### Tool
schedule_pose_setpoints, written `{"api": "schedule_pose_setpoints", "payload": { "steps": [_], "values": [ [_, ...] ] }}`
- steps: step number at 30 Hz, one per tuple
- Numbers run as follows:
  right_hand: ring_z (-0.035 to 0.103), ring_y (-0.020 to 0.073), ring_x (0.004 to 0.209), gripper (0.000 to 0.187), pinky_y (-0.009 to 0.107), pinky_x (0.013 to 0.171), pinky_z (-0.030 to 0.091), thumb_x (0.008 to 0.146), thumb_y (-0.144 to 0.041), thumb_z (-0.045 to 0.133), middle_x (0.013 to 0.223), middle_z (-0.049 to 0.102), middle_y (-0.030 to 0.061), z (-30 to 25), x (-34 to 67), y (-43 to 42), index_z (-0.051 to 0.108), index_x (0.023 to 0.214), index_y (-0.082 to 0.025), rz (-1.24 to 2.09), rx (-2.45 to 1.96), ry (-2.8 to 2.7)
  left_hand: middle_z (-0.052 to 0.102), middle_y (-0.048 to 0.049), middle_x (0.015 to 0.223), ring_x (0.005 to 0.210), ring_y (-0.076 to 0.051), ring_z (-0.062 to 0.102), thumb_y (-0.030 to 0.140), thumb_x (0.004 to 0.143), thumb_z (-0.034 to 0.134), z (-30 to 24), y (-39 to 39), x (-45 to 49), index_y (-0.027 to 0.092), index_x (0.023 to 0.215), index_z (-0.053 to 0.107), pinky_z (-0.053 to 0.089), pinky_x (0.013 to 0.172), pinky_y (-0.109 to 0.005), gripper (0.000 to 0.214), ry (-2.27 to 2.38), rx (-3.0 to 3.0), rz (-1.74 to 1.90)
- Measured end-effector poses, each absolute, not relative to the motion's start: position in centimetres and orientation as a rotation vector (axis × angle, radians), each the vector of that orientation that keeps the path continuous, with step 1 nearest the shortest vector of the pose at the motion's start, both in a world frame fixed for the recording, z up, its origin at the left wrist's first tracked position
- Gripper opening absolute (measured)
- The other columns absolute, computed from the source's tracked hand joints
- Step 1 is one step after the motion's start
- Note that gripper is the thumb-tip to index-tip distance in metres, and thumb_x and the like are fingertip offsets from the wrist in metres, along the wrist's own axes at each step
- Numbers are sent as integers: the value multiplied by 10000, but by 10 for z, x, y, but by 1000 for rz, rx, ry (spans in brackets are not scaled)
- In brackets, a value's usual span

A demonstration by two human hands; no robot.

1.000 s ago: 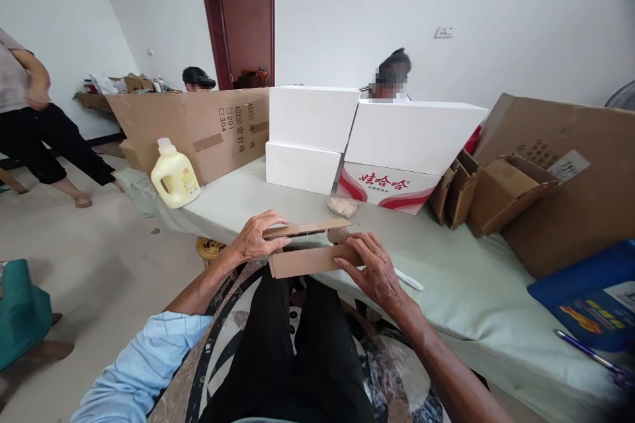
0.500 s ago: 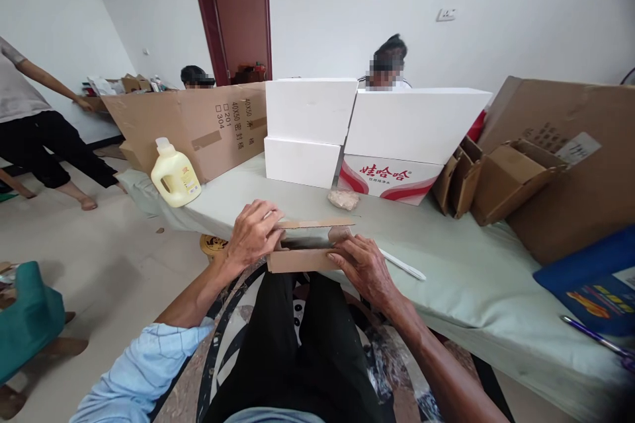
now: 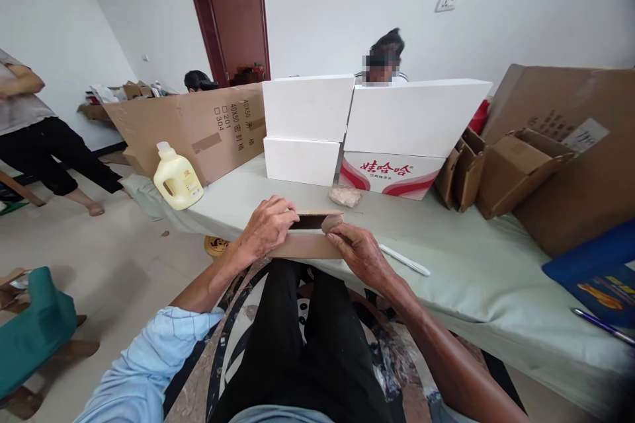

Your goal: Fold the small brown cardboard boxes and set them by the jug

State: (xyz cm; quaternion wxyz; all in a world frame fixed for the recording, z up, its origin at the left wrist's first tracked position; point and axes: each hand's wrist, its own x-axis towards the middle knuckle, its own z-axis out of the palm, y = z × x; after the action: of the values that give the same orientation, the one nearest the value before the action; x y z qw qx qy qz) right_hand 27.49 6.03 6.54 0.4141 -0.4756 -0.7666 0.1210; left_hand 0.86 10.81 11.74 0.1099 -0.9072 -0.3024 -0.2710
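A small brown cardboard box (image 3: 307,246) is at the table's near edge, just above my lap, its open side showing a dark inside. My left hand (image 3: 270,225) grips its left end, fingers bent over the upper edge. At the other end my right hand (image 3: 358,250) pinches a small cardboard flap (image 3: 331,221) between thumb and fingers. Just beyond the box lies a clear plastic packet (image 3: 345,196) with pale contents. A white stick-like tool (image 3: 404,260), perhaps a pen, rests right of my right hand.
A yellow jug (image 3: 177,177) stands at the left. White boxes (image 3: 307,109) and a large carton (image 3: 198,132) line the far side. Folded cartons (image 3: 520,168), a blue container (image 3: 595,277) and a pen (image 3: 602,326) are at the right. People are beyond the table.
The box has tipped, and its upper panel sits closer to the front wall. My right fingers have shifted up onto the end flap. The standing person at left has drawn an arm in.
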Motion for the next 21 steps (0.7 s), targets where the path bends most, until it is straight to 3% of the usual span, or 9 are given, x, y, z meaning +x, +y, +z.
{"api": "schedule_pose_setpoints", "payload": {
  "steps": [6, 11, 14, 17, 21],
  "values": [
    [529, 185, 727, 300, 306, 666, 369, 1046, -350, 526, 773, 616, 14, 71, 276, 71, 634, 798, -218, 375, -1226, -1920, 689, -128, 1024, 985, -298, 597, 87, 1040, 529, 130, 113, 24, 197, 890, 776, 480, 793, -435, 310, -1072, -2366, -605],
    [491, 179, 710, 309, 304, 635, 343, 1033, -340, 516, 745, 580, 10, 75, 279, 76, 618, 771, -211, 385, -1296, -1911, 677, -120, 1122, 978, -261, 637, 52, 1020, 512, 128, 93, 30, 193, 1075, 752, 538, 827, -397, 284, -1058, -2469, -732],
    [494, 183, 705, 308, 304, 632, 347, 1032, -339, 519, 741, 590, 12, 77, 278, 76, 625, 772, -213, 378, -1286, -1932, 692, -89, 1140, 1010, -235, 683, 134, 1036, 579, 124, 91, 25, 210, 1121, 758, 573, 880, -366, 213, -982, -2718, -804],
    [494, 181, 691, 303, 301, 621, 346, 1033, -329, 518, 734, 596, 11, 78, 275, 74, 631, 776, -216, 356, -1272, -1937, 745, -59, 1091, 1022, -233, 720, 201, 1002, 692, 118, 101, 21, 230, 1111, 797, 588, 896, -361, 154, -934, -2961, -828],
    [495, 180, 690, 303, 302, 623, 337, 1027, -312, 508, 722, 583, 9, 80, 273, 72, 618, 762, -216, 338, -1277, -1939, 785, -46, 959, 902, -206, 745, 109, 921, 728, 110, 117, 21, 213, 975, 852, 583, 843, -337, 169, -1026, -3080, -1074]
  ]
}}
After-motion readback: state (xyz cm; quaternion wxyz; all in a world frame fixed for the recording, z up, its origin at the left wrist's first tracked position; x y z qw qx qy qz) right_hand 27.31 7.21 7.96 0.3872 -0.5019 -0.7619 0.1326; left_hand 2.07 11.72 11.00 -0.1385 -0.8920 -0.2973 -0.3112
